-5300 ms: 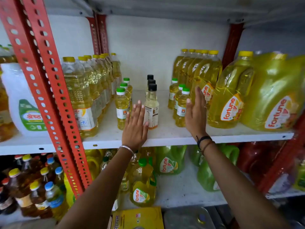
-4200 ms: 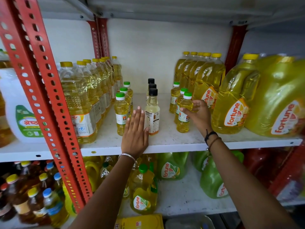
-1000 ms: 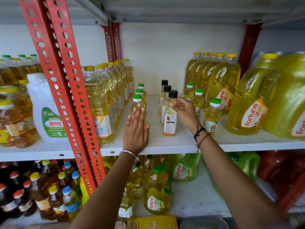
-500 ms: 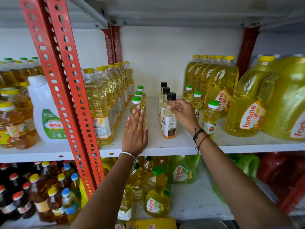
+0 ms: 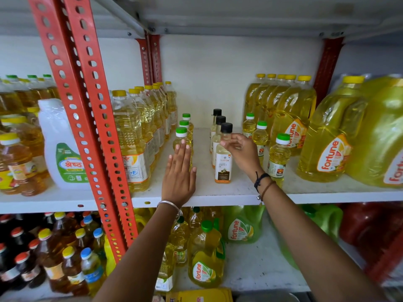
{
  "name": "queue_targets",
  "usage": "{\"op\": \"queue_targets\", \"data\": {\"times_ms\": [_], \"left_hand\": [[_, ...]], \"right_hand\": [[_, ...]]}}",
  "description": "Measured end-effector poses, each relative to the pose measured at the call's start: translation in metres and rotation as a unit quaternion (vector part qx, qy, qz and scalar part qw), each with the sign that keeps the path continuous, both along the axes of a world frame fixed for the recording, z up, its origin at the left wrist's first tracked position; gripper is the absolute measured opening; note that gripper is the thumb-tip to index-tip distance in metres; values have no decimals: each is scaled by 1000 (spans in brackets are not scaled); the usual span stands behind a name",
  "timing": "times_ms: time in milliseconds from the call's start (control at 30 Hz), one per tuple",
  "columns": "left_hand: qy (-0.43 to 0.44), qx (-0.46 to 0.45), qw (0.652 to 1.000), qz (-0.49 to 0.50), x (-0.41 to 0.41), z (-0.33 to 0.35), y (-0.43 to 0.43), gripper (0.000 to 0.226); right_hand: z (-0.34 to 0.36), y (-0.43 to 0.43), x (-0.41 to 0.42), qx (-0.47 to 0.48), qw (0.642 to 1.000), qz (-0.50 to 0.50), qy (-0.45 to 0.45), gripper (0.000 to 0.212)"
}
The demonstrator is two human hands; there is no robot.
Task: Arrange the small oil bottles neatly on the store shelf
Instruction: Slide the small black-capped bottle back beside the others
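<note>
On the white shelf (image 5: 218, 192) stand three short rows of small bottles. A row of green-capped yellow oil bottles (image 5: 182, 136) runs back on the left; my left hand (image 5: 179, 171) lies flat and open against the front one. The middle row has black caps, and my right hand (image 5: 239, 153) pinches the neck of its front black-capped coconut oil bottle (image 5: 223, 164). Three more green-capped small bottles (image 5: 279, 155) stand to the right, the front one set forward and partly behind my wrist.
Tall yellow-capped oil bottles (image 5: 135, 138) line the left side by the red slotted upright (image 5: 91, 118). Large Fortune jugs (image 5: 327, 138) fill the right. The lower shelf holds more jugs (image 5: 205, 258) and dark bottles (image 5: 65, 253).
My right hand left the green-capped bottles on the right, where it shifted the front one forward, and came to grip the neck of the front black-capped bottle. My left hand stayed flat in place.
</note>
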State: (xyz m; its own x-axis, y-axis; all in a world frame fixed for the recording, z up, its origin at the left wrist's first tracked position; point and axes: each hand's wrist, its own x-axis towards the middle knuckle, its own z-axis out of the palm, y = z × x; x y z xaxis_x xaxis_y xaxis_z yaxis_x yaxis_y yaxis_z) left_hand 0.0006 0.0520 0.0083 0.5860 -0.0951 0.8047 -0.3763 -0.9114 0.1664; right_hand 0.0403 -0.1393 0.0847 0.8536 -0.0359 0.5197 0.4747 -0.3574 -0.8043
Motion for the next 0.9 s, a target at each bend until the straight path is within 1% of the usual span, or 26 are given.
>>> {"op": "queue_targets", "data": {"times_ms": [100,167,633,900], "left_hand": [[1,-1,1000,0,0,0,0,60],[4,0,1000,0,0,0,0,60],[11,8,1000,6,-1,0,-1,60],[10,6,1000,2,-1,0,-1,60]], "right_hand": [[3,-2,-3,10,1000,15,4,29],[3,-3,-6,19,1000,19,11,26],[1,-14,-40,16,999,39,4,28],[0,-14,-43,11,1000,22,3,33]]}}
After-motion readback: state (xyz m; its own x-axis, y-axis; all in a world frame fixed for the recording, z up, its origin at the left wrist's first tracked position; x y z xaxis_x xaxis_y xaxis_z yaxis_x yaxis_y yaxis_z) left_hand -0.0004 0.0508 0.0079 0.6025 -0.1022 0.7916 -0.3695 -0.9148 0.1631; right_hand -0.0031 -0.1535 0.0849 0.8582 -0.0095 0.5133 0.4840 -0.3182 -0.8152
